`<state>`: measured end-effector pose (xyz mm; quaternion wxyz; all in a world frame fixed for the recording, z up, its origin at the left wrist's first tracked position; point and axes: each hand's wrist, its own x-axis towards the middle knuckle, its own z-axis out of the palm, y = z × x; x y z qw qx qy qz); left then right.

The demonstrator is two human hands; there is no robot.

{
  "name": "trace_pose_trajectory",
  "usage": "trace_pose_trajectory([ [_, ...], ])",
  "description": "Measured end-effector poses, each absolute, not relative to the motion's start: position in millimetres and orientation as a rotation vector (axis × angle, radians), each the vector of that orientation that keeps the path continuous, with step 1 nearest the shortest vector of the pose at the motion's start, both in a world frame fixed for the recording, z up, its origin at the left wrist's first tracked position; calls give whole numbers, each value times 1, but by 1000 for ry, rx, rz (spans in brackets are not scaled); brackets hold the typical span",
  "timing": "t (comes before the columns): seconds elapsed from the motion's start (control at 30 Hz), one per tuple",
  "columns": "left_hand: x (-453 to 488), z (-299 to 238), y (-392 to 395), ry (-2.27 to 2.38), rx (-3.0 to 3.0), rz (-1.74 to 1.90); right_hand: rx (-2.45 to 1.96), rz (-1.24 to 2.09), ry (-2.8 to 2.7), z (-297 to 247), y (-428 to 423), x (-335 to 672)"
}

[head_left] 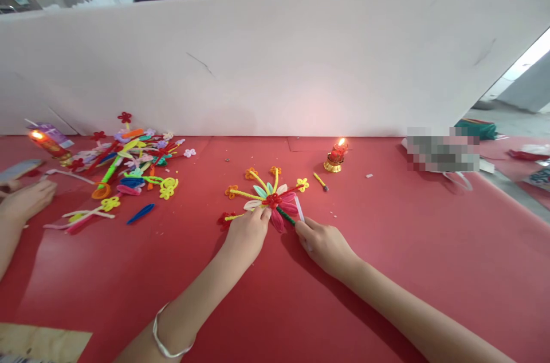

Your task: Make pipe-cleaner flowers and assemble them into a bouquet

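A many-coloured pipe-cleaner flower (274, 200) is on the red table before me, with pink, white and mint petals and yellow stalks tipped by small blossoms. My left hand (250, 231) pinches it near its red centre. A dark green stalk (286, 216) runs from the flower to the fingertips of my right hand (324, 244). Closed round a whitish translucent stick that looks like a glue stick (299, 208), that hand keeps the stick tilted upright beside the pink petals. Whether it also grips the green stalk, I cannot tell.
Behind my right hand burns a red candle (337, 156) on a gold base, near a short yellow stub (320, 181). Left lies a heap of pipe-cleaner flowers (137, 157), with another person's hand (28, 200) and a second lit candle (49, 144). A white partition (275, 65) closes the back.
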<state>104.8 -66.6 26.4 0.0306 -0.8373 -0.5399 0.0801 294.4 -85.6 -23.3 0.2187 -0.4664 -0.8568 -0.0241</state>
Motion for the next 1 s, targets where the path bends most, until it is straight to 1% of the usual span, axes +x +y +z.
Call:
trace_pose_trajectory([
  [0.53,105,25,-67,-1656,-2572,213,-1254,-123,-2343,-26,-84,294],
  [1.0,105,25,-66,-1687,-2588,210,-1257,-100,-2342,-25,-85,295],
])
